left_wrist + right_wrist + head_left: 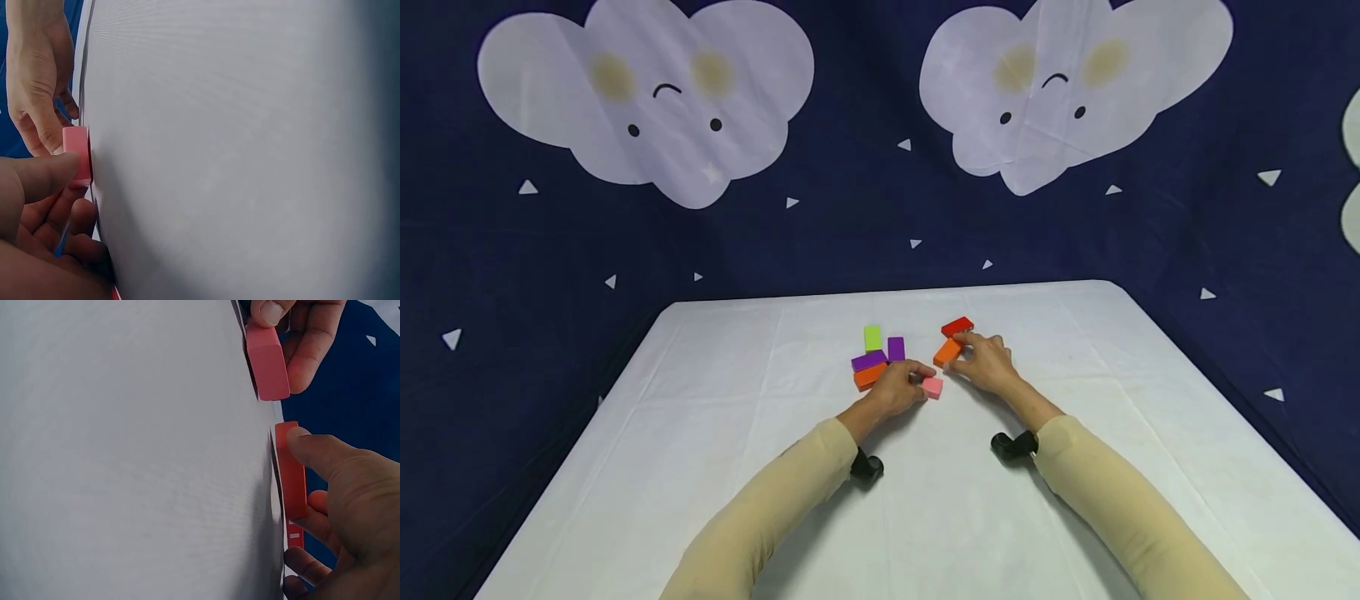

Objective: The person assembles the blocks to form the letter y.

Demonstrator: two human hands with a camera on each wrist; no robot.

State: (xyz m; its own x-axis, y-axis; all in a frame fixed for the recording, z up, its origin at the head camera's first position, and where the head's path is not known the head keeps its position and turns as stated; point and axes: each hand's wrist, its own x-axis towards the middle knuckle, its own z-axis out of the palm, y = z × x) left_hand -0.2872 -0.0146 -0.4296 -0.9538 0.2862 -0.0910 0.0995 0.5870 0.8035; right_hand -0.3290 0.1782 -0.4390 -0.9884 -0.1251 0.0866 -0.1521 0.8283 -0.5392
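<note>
1. Seven small rectangular blocks visible on the white-covered worktop [700, 467]; block material can't be told. Looks mid-job to me: five are out of the fingers, two are in hand.
2. Free, left cluster: lime-green rectangular block [872, 338] farthest out, purple upright-lying block [896, 348] just right of it with its length running away from the person, purple slanted block [868, 361] nearer, left-hand orange block [870, 377] along its near side, partly behind the left hand [898, 387].
3. Free, right side: red rectangular block [957, 327], just beyond the held orange one. Contact between them: can't tell, fingers are in the way.
4. Left to do, my read: the pink rectangular block [932, 388] and the right-hand orange block [947, 353] are both unreleased. Final layout can't be judged from here.
5. Left grip: clamped on the pink block, thumb on one face, finger opposite. Block is between the two clusters, low over the worktop; resting or just lifted, unclear.
6. Right grip: clamped on the orange block, thumb at its near end, a finger at the far end. The right hand [987, 363] is just beside the pink block, not on it.
7. Pose: forearms converge from both lower corners, left fingers pointing right, right fingers pointing left, both hands low.
</note>
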